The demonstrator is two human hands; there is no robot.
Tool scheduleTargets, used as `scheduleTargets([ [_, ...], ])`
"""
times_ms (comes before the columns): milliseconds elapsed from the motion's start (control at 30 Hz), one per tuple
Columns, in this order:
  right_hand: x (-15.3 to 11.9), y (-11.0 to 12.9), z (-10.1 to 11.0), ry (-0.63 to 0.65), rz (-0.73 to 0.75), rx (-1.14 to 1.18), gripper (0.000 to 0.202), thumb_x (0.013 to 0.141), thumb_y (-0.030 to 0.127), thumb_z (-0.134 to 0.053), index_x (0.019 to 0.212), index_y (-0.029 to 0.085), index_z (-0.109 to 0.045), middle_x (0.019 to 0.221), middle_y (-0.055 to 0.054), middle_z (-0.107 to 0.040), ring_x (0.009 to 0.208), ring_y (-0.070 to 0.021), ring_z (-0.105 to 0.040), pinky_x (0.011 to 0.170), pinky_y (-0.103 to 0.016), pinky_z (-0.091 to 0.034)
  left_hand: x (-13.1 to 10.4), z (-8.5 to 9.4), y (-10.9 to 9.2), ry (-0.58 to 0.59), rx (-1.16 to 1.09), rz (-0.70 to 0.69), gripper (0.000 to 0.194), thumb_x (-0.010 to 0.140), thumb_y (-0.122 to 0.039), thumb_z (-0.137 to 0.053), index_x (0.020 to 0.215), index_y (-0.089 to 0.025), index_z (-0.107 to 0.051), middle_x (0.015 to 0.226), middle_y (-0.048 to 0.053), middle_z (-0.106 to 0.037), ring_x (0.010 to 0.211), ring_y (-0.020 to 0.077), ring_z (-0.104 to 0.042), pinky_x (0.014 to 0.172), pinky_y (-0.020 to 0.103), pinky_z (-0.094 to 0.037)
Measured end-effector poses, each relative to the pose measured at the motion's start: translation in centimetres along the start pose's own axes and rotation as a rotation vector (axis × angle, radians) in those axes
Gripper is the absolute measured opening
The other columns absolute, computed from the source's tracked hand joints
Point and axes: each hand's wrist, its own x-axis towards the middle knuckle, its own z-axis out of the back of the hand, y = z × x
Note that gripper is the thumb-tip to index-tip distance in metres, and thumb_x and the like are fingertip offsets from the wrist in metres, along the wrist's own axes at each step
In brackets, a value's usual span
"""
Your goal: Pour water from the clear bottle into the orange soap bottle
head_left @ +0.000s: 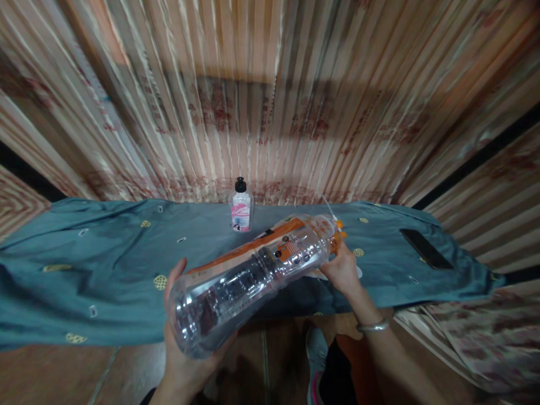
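A large clear plastic bottle (pixel 248 287) with an orange printed label is held tilted across the middle of the view, its base low at the left and its neck up at the right. My left hand (pixel 189 349) is wrapped around the base, with the fingers partly behind it. My right hand (pixel 341 267) grips the neck end by the orange cap (pixel 336 241); its fingertips are partly hidden. A thin white strip (pixel 329 207) sticks up near the cap. Under the bottle, part of a white flat thing (pixel 359 271) shows beside my right wrist.
A small bottle (pixel 241 211) with a black cap and pink label stands at the back of the teal cloth-covered table (pixel 105 253). A dark phone (pixel 426 248) lies at the right. Striped curtains (pixel 270 112) hang behind. Below is the tiled floor (pixel 130 365), with a shoe (pixel 316 351).
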Motion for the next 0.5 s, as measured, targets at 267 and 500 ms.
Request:
scheduleTargets([
  [267,0.0,0.0,0.0,-0.004,0.009,0.004,0.068,0.071,0.052,-0.082,0.131,0.022,-0.071,0.111,-0.013,-0.089,0.101,-0.0391,-0.086,0.088,-0.049,-0.071,-1.3,-2.5,-3.3,-0.143,-0.283,0.381,0.119,0.033,-0.007,-0.096,0.146,-0.034,-0.074,0.091,-0.003,-0.077,0.065,0.0230,-0.069,0.054,0.038,-0.065],
  [500,0.0,0.1,0.1,-0.015,-0.005,0.008,0.065,0.068,0.048,-0.082,0.128,0.024,-0.071,0.107,-0.010,-0.089,0.096,-0.0381,-0.087,0.086,-0.049,-0.071,-1.6,-4.0,-6.0,-0.197,-0.374,0.534,0.119,0.032,-0.008,-0.097,0.145,-0.034,-0.071,0.085,-0.005,-0.076,0.063,0.0252,-0.071,0.055,0.041,-0.067],
])
